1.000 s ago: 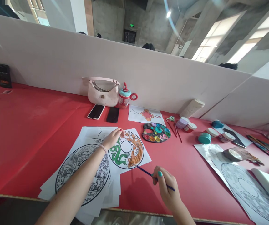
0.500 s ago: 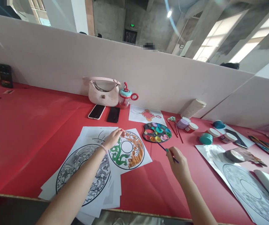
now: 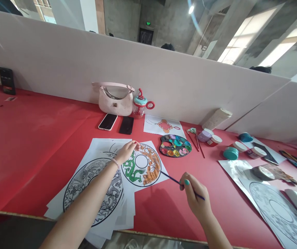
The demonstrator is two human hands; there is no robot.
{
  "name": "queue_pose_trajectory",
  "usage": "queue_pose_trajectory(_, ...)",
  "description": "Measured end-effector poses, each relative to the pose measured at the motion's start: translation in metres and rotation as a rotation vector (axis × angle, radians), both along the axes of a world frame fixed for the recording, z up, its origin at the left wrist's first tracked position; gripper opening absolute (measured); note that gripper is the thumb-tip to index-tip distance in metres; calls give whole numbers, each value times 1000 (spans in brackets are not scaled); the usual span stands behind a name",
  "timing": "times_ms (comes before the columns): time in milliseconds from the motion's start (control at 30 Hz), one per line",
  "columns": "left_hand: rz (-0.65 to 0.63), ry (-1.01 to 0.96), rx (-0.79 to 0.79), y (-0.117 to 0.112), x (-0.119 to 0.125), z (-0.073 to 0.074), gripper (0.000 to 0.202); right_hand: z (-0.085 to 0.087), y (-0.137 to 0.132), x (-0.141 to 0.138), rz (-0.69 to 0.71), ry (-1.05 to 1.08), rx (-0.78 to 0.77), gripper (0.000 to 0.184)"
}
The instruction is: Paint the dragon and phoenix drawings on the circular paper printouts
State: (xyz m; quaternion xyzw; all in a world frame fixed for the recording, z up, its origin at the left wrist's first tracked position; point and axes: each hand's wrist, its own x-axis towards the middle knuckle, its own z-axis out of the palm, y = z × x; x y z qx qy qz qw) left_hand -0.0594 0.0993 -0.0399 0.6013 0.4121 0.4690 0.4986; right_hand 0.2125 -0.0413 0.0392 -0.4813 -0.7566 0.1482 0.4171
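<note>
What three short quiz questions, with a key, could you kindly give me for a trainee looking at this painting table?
1. Multiple choice: what does the person's right hand hold?
a) a phone
b) a paintbrush
c) a paint jar

2. True or false: in the picture, the pale handbag stands to the left of the cup with the red ring handle.

3. Fill the gap: on the round drawing beside the left hand, the dragon left of the blank middle circle is coloured ____.

Key: 1 b; 2 true; 3 green.
</note>
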Motion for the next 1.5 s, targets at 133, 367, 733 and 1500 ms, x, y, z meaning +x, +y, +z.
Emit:
queue_pose_trajectory(133,3,7,-5,-2,0,4,36,-2,-14,-14,125,76,-67,37)
queue_pose_trajectory(367,5,19,2,-2,-1,2,34,-12,-12,-17,116,29,-104,37)
queue_pose_trajectory(733,-2,19,6,-1,-1,2,35,-8,-15,-21,110,24,-63,37)
queue_pose_trajectory(1500,0,31,-5,-4,0,7,35,-4,-14,-31,109,-16,-4,35)
